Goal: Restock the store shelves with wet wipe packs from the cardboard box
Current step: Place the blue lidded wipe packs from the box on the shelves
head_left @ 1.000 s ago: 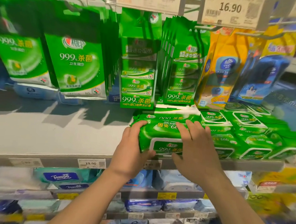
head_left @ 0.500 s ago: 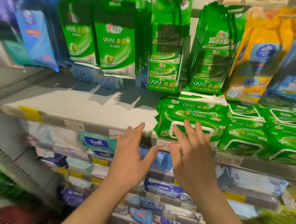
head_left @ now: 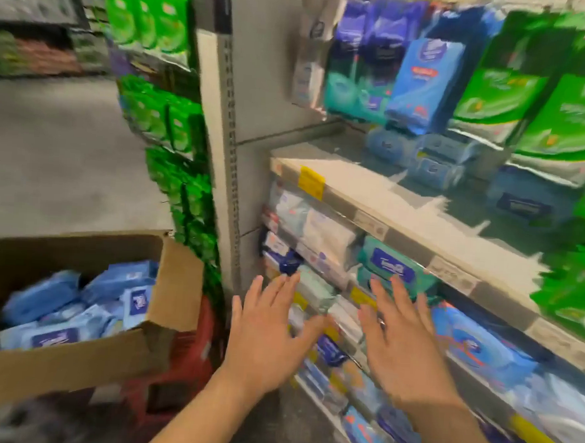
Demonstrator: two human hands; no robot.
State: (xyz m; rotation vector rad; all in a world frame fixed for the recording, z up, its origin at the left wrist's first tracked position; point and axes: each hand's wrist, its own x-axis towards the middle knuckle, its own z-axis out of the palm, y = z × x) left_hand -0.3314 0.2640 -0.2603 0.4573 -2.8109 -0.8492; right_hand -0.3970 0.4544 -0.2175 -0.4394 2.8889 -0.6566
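Observation:
A cardboard box (head_left: 161, 323) stands open at the lower left, filled with several blue wet wipe packs (head_left: 73, 314). My left hand (head_left: 263, 336) and my right hand (head_left: 403, 344) hover in mid-air with fingers spread, empty, in front of the lower shelves and to the right of the box. The grey upper shelf (head_left: 381, 199) runs to the right; green wipe packs (head_left: 574, 293) lie at its right end and blue packs (head_left: 435, 165) sit at its back. The view is motion-blurred.
Green and blue hanging packs (head_left: 426, 82) fill the pegs above the shelf. A grey upright post (head_left: 224, 141) with green packs (head_left: 173, 125) on the end display stands between box and shelves. The box rests on a red crate (head_left: 186, 369). Grey aisle floor (head_left: 58, 159) lies to the left.
Both hands let go of the green pack on the shelf and drew back, open. My view swung left and down, bringing the cardboard box into sight.

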